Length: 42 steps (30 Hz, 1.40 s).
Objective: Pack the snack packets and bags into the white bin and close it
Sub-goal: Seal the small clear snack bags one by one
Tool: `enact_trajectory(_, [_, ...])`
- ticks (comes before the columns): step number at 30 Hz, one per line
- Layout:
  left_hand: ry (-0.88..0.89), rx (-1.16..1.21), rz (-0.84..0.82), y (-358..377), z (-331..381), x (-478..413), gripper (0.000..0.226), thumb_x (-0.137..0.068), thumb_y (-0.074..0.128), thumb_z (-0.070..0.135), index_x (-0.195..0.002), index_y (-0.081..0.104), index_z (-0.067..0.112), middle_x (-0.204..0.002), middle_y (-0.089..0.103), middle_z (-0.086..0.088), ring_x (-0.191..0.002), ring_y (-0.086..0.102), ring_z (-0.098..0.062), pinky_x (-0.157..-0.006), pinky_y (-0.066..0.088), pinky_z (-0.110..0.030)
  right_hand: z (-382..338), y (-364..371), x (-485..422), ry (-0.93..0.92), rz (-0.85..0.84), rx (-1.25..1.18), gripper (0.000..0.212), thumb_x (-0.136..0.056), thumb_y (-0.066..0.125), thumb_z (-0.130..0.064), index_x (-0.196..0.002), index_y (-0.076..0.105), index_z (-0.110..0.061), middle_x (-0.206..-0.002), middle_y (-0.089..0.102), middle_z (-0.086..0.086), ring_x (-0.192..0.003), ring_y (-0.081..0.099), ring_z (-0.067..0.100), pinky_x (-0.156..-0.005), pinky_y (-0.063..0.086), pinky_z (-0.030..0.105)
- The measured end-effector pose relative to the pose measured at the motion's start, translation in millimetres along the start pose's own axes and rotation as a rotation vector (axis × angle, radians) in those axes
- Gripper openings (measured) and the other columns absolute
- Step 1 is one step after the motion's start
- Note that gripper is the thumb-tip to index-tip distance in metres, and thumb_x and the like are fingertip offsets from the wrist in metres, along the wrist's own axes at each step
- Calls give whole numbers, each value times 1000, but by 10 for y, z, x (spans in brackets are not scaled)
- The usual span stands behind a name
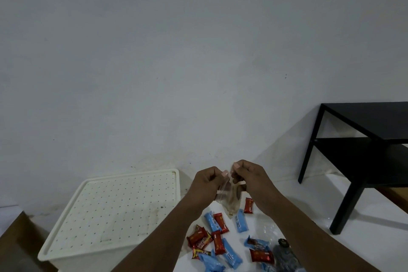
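Both hands hold a small clear plastic bag (pixel 231 200) up above the floor. My left hand (pixel 206 185) pinches its top edge on the left, and my right hand (pixel 251 178) pinches the top edge on the right. The bag hangs down between them. Below the bag, several red and blue snack packets (pixel 217 240) lie scattered on the white floor. The white bin (pixel 110 210) stands to the left with its dotted lid on top.
A black side table (pixel 362 152) with a lower shelf stands at the right against the wall. A dark bag (pixel 284 254) and a clear plastic sheet lie at the bottom right. A brown surface (pixel 17 243) shows at the bottom left.
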<state>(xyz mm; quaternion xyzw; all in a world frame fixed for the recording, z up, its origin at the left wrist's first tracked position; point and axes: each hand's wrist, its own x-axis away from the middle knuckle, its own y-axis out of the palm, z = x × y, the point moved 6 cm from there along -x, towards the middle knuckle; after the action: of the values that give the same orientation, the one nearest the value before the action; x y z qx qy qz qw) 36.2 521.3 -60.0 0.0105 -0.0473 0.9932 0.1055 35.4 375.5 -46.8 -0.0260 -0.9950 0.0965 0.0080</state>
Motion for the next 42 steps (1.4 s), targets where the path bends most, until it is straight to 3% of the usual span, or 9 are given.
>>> enact_trajectory(7, [49, -94, 11, 9, -70, 23, 30, -99, 55, 29, -87, 64, 3, -82, 71, -10, -76, 69, -19, -70, 57, -30, 39, -5, -40, -24, 106, 36, 28, -96, 53, -18, -73, 64, -8, -90, 57, -10, -85, 54, 6, -79, 42, 21])
enact_trajectory(12, [96, -198, 54, -81, -267, 30, 22, -88, 64, 38, -78, 66, 18, -85, 71, -7, -85, 69, -26, -80, 58, -41, 375, -121, -164, 80, 222, -51, 28, -95, 56, -27, -75, 69, -12, -87, 68, 9, -93, 63, 29, -91, 54, 50])
enact_trajectory(16, [48, -240, -65, -3, -559, 74, 27, -91, 65, 35, -69, 76, 25, -87, 73, 10, -90, 67, -3, -84, 51, -19, 654, -162, -238, 184, 251, -141, 24, -95, 56, -25, -81, 70, -11, -94, 67, 12, -101, 62, 32, -91, 55, 53])
enact_trajectory(19, [61, -364, -50, 58, -797, 5, 16, -88, 70, 32, -100, 77, 25, -106, 67, 23, -101, 60, 12, -85, 46, -4, 883, -119, -294, 259, 226, -181, 22, -96, 57, -25, -86, 70, -10, -98, 67, 12, -104, 62, 33, -93, 54, 53])
enact_trajectory(26, [0, -390, 57, 55, -1257, -445, 30, -92, 64, 16, -122, 64, 19, -124, 60, 8, -112, 57, -5, -79, 48, -5, 1301, -79, -665, 360, 97, -162, 13, -92, 62, -17, -97, 73, -13, -107, 68, 9, -104, 62, 30, -93, 55, 45])
enact_trajectory(30, [-128, -330, 71, 104, -1477, -903, 32, -89, 65, 16, -121, 65, 19, -125, 61, 4, -112, 64, -16, -91, 57, -33, 1452, -109, -1088, 366, 81, -117, 11, -91, 63, -16, -94, 73, -13, -105, 68, 9, -102, 62, 27, -94, 54, 46])
enact_trajectory(34, [-217, -343, 74, 167, -1711, -1382, 34, -92, 62, 15, -125, 62, 14, -118, 63, -1, -95, 64, -12, -67, 49, -8, 1655, -119, -1604, 359, 55, -47, 11, -92, 63, -18, -94, 72, -14, -97, 68, 4, -95, 62, 21, -94, 54, 46])
enact_trajectory(37, [-259, -377, 78, 152, -1937, -1744, 33, -93, 62, 17, -125, 61, 16, -125, 62, -3, -90, 60, -9, -59, 41, -3, 1865, -114, -1959, 368, 43, -10, 13, -91, 62, -18, -98, 72, -12, -94, 68, 1, -90, 62, 20, -95, 54, 46])
enact_trajectory(42, [-335, -402, 92, 93, -2262, -2151, 43, -92, 63, 16, -134, 53, 14, -140, 49, -5, -121, 55, -20, -89, 45, -18, 2248, 21, -2339, 380, 27, -4, 16, -89, 62, -9, -101, 73, -10, -99, 68, -3, -99, 63, 15, -96, 51, 35])
